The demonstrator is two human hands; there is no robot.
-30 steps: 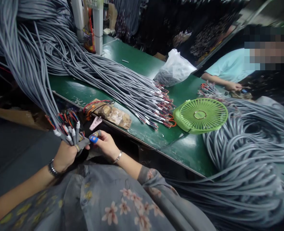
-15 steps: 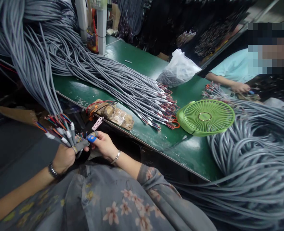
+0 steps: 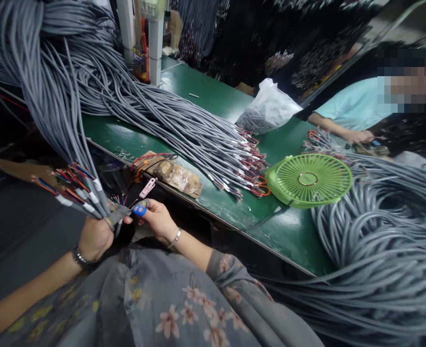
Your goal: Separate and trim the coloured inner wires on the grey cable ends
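Note:
My left hand [image 3: 96, 237] is closed around a bunch of grey cables [image 3: 102, 208], whose white-banded ends and coloured wires fan out up and to the left. A grey wrapping crosses the finger on top of the bunch. One cable end with short, splayed coloured wires [image 3: 119, 199] sticks up beside that hand. Close by on the right, my right hand [image 3: 159, 222] pinches what looks like a thin wire from it between thumb and forefinger. A blue cover [image 3: 139, 210] is on the thumb; the fingertips are partly hidden.
A large pile of grey cables [image 3: 155, 108] lies across the green table [image 3: 213, 86]. A pink clip [image 3: 148, 188] and a taped block [image 3: 177, 177] sit at its edge. Further right are a green fan [image 3: 309, 179], a plastic bag [image 3: 269, 106], coiled cables [image 3: 372, 231] and a co-worker's hand [image 3: 361, 136].
The bunch in my left hand has tilted, its wire ends swinging left. My right hand has drawn slightly away from the left, and a thin dark strand now shows between them. The view has shifted slightly.

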